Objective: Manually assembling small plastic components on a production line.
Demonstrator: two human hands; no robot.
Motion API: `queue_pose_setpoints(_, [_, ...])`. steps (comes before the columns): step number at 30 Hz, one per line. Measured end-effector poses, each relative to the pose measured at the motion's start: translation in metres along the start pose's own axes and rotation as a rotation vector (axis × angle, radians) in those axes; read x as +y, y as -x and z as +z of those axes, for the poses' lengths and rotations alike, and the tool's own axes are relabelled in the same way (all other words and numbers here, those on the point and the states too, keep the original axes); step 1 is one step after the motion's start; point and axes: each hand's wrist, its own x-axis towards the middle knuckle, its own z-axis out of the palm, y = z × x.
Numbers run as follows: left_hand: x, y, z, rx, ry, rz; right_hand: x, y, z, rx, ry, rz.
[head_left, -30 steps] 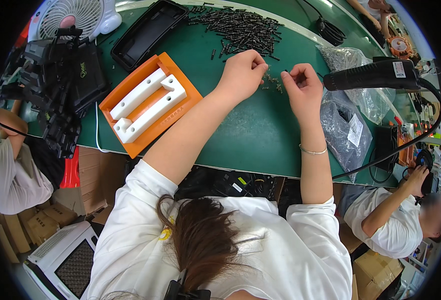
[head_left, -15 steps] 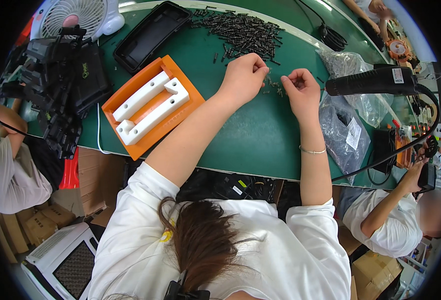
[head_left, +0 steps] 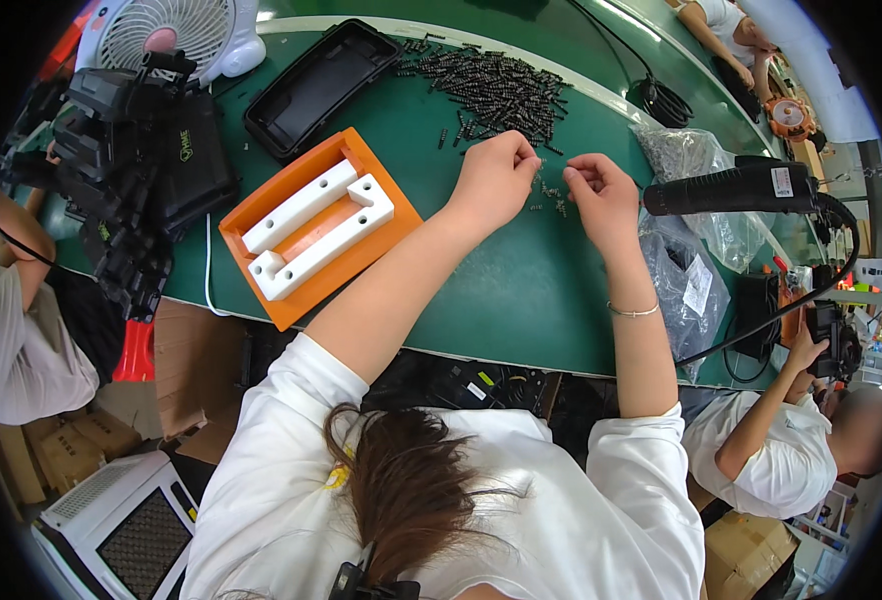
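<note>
My left hand [head_left: 496, 182] hovers over the green bench with thumb and forefinger pinched together. Whatever lies between its fingertips is too small to make out. My right hand [head_left: 604, 198] is close by on the right, its fingers curled in and thumb against the forefinger; its contents are hidden too. Between the hands lie several tiny metal springs [head_left: 559, 204]. Just beyond them spreads a big heap of small black cylindrical pieces [head_left: 491, 95]. Left of my left forearm sits an orange block [head_left: 346, 262] with two white slotted bars [head_left: 306, 205] that have round holes.
A black open case [head_left: 321, 85] and white fan [head_left: 166, 40] stand far left, beside stacked black housings [head_left: 121, 170]. To the right are a corded black hand tool [head_left: 731, 190] and clear plastic bags [head_left: 686, 280]. A co-worker [head_left: 776, 450] sits at the right.
The whole view has shifted slightly, so bench items appear lower. My hands stay pinched near the springs, with only small finger movement. The co-worker at right has shifted arms and head.
</note>
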Motion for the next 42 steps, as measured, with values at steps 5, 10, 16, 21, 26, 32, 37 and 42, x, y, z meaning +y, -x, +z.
queue_pose_setpoints(5, [-0.002, 0.0, 0.003, 0.029, 0.003, 0.04, -0.002, -0.018, 0.014, 0.055, 0.175, -0.169])
queue_pose_setpoints(10, [-0.001, -0.002, 0.001, 0.038, -0.007, 0.055, 0.0, -0.017, 0.027, 0.154, 0.358, -0.362])
queue_pose_setpoints(16, [0.004, -0.001, -0.001, -0.042, -0.043, -0.007, 0.001, -0.018, 0.025, 0.116, 0.49, -0.45])
queue_pose_setpoints(21, [0.01, 0.001, -0.004, -0.063, -0.002, -0.092, 0.009, -0.02, 0.003, 0.227, 0.335, -0.303])
queue_pose_setpoints(26, [0.009, 0.001, -0.002, -0.091, 0.081, -0.122, 0.032, -0.021, -0.024, 0.288, 0.627, -0.362])
queue_pose_setpoints(32, [0.008, 0.001, 0.0, -0.105, 0.067, -0.16, 0.044, -0.026, -0.031, 0.094, 0.618, -0.2])
queue_pose_setpoints(37, [0.004, 0.0, 0.001, -0.122, 0.078, -0.124, 0.043, -0.026, -0.03, 0.078, 0.601, -0.122])
queue_pose_setpoints(42, [0.001, -0.002, 0.002, -0.099, 0.084, -0.13, 0.032, -0.024, -0.023, 0.253, 0.594, -0.241])
